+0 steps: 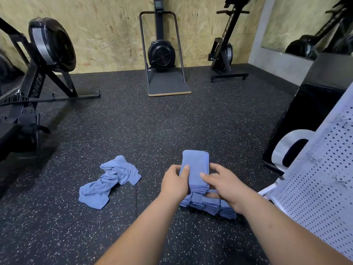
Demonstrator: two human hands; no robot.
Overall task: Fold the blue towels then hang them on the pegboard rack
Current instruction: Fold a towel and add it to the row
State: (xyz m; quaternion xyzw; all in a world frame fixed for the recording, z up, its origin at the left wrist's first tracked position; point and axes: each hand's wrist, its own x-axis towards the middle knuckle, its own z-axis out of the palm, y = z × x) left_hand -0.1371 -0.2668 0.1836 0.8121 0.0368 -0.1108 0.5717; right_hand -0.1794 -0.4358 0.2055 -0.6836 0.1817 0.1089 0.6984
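Lower centre: a folded towel [195,167] is clamped in curled fingers of left hand [174,183] and right hand [224,186]; hanging on pegboard rack [324,169] is judged next.

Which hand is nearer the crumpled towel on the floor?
Left. The left hand grips the folded towel on the side toward the crumpled towel; the right hand holds its opposite side, farther away.

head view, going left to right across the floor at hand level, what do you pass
crumpled towel → left hand → folded towel held between both hands → right hand → pegboard rack
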